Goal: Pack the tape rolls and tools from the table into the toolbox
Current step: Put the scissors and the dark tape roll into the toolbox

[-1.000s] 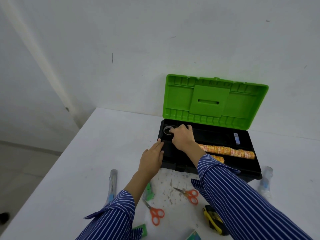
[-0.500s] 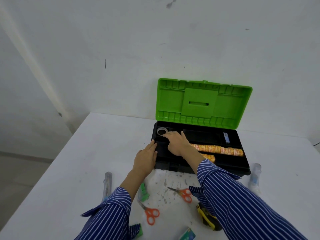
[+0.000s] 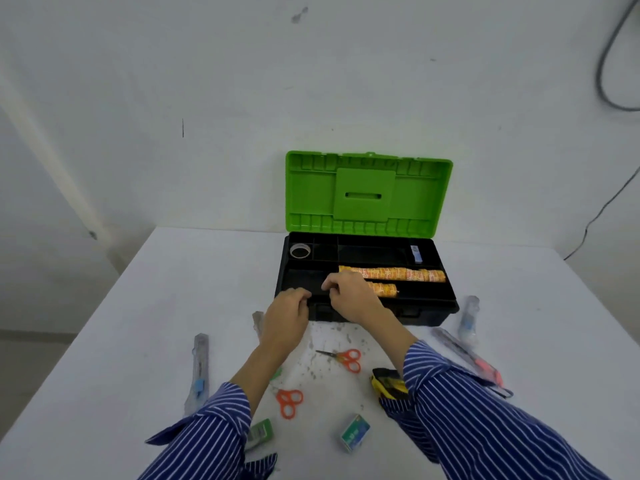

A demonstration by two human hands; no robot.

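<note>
The black toolbox (image 3: 427,309) stands open at the back of the table with its green lid (image 3: 367,188) upright. A clear tape roll (image 3: 300,251) lies in its back-left compartment. Two orange tape stacks (image 3: 398,274) lie in the front tray, and a small blue item (image 3: 417,254) at the back right. My left hand (image 3: 287,315) rests on the box's front-left rim, fingers bent over it. My right hand (image 3: 349,296) hovers over the front rim, loosely curled and holding nothing.
On the white table (image 3: 156,306) lie two orange scissors (image 3: 346,359) (image 3: 289,403), a yellow-black tape measure (image 3: 386,384), two small green boxes (image 3: 259,433) (image 3: 355,433), a packaged knife (image 3: 199,372) on the left and packaged tools (image 3: 467,317) (image 3: 465,356) on the right.
My right hand let go of the clear tape roll in the back-left compartment and drew back to the front rim. My left hand's fingers bent over the rim.
</note>
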